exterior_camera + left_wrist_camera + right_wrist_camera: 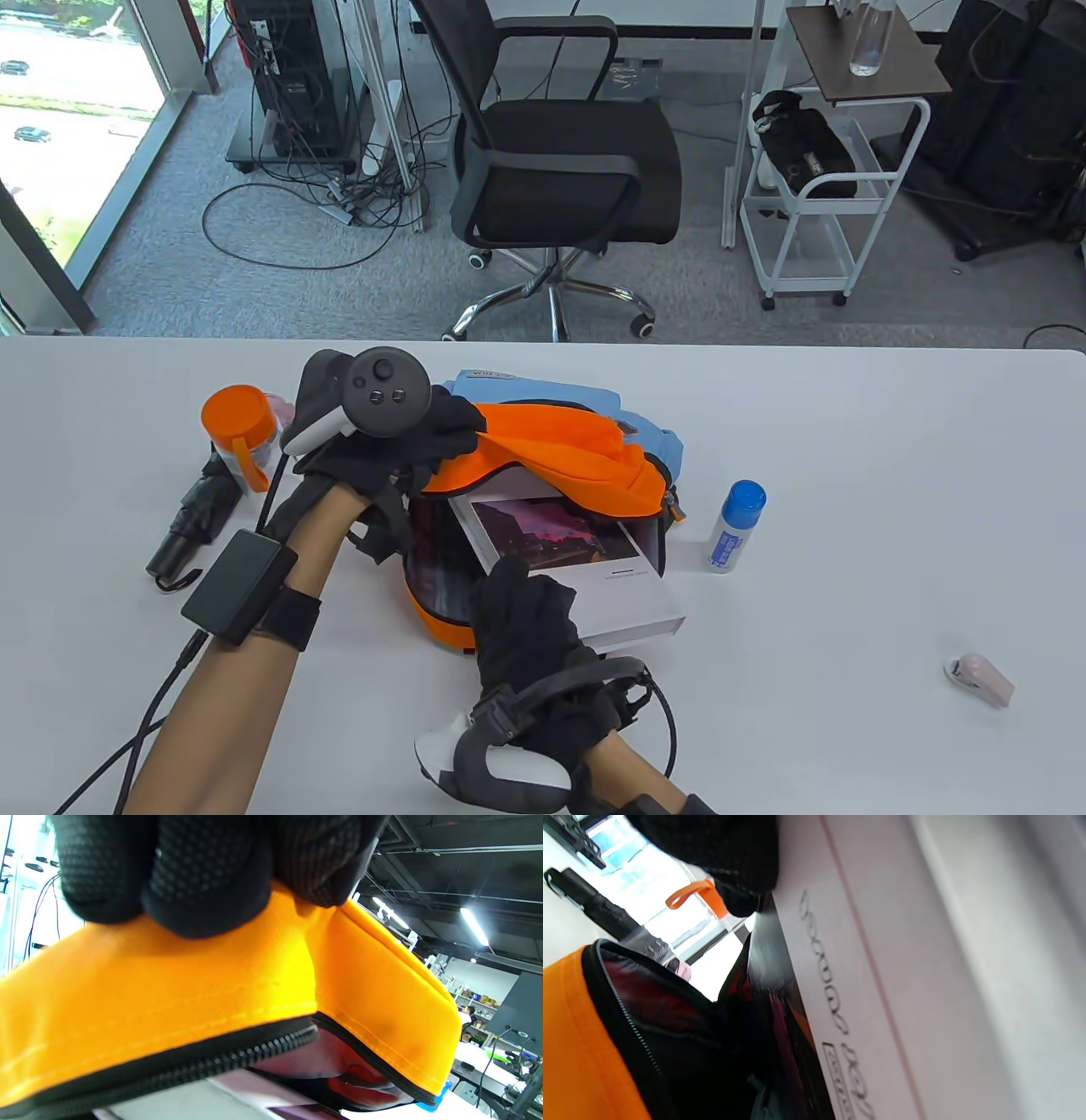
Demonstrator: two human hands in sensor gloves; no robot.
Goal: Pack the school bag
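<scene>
Currently your left hand (382,441) grips the bag (551,450) flap; your right hand (526,628) holds the book (594,577), half inside the opening.

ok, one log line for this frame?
step: book going into school bag | left hand: holds flap up | right hand: on book | book: partly inside

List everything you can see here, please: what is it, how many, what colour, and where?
school bag: 1, orange and light blue, table middle, flap lifted
book: 1, white with photo cover, partly inside the bag
cup: 1, orange lid, left of bag
umbrella: 1, black, folded, by the cup
bottle: 1, white, blue cap, right of bag
small pink object: 1, far right
office chair: 1, black, behind table
cart: 1, white, back right
left hand: black glove, grips the flap
right hand: black glove, on the book
</scene>
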